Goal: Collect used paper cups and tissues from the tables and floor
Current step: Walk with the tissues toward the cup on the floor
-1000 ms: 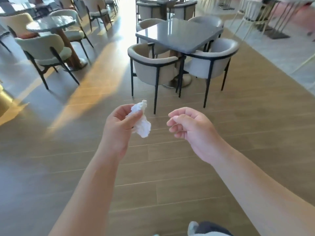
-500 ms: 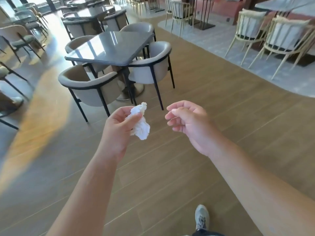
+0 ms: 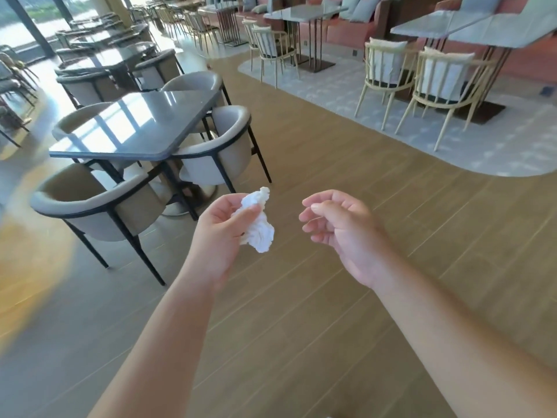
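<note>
Crumpled white tissue [image 3: 257,226] sits in the left hand [image 3: 221,236], pinched between the thumb and the curled fingers [image 3: 226,203], with most of the wad hanging out past the thumb toward the right. The right hand [image 3: 346,233] is held just beside it, apart from the tissue, its fingers loosely curled round nothing. Both hands are raised over the wood-plank floor [image 3: 301,327], which shows no cups or tissues in the part that can be seen. To the left stands a dark glossy worktop [image 3: 141,128] ringed by grey tub chairs [image 3: 99,203]; its surface looks bare from here (the far corner is washed out by window glare, so something small could be missed). Farther right, pale spindle-back chairs [image 3: 388,73] stand on a light carpeted patch [image 3: 497,155]. The step in hand seems to be carrying the tissue while looking for more litter. To do it well, I would tuck the loose end deeper into the palm so nothing drops, keep the right hand free for the next pickup, and scan under the chairs as well as the worktops.
</note>
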The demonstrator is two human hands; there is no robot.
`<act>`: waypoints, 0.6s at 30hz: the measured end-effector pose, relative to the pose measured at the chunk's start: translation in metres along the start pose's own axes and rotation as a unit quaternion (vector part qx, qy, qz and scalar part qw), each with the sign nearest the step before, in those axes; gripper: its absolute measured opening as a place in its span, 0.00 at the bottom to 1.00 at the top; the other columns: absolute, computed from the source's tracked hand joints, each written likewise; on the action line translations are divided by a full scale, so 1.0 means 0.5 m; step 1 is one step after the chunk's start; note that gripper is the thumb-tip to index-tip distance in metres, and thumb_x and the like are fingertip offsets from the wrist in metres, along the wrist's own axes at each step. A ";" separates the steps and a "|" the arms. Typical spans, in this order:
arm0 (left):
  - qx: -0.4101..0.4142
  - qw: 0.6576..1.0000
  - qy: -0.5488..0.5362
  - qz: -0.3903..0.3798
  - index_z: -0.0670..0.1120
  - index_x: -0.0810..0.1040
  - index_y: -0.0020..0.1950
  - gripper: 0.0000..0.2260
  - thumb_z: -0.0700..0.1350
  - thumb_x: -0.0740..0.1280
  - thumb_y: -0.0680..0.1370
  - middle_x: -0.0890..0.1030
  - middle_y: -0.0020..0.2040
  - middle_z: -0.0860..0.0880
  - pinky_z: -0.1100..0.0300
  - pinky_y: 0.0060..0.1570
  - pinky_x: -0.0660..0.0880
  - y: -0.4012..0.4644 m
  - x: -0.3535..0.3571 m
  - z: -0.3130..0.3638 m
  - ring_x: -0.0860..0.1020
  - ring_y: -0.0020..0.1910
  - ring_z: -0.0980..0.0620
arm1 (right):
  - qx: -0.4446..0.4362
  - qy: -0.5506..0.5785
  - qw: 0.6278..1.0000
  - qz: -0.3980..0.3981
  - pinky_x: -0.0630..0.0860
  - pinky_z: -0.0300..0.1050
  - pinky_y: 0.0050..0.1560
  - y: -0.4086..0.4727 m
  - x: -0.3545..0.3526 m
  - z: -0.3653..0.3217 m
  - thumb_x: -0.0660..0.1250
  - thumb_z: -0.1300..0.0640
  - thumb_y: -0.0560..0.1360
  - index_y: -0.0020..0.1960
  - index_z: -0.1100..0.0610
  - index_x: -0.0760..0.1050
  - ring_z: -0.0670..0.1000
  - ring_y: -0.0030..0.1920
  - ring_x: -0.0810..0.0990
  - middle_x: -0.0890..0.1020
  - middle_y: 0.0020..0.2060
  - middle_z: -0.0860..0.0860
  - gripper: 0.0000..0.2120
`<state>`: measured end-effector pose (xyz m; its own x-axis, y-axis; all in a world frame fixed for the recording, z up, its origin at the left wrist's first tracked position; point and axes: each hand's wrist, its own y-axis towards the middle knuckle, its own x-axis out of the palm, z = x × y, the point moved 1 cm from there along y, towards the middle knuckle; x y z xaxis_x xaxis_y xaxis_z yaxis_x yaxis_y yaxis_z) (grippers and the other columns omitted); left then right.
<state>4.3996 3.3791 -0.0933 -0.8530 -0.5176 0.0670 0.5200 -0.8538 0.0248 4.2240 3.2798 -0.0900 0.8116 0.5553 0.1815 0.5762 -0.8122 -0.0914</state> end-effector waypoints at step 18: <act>-0.033 0.994 -0.079 -0.069 0.42 0.80 0.51 0.12 0.48 0.74 0.74 0.80 0.40 0.41 0.53 0.35 0.75 0.537 0.003 -0.090 0.80 0.33 0.42 | 0.008 -0.037 0.995 0.087 0.75 0.44 0.42 0.488 -0.038 0.003 0.61 0.62 0.78 0.48 0.54 0.80 0.48 0.39 0.81 0.84 0.41 0.51 0.09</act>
<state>4.5359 3.1465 -0.1313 -0.8959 -0.3842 0.2230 0.3896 -0.9207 -0.0208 4.3493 3.0711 -0.1170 0.9042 0.4178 0.0891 0.4265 -0.8949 -0.1312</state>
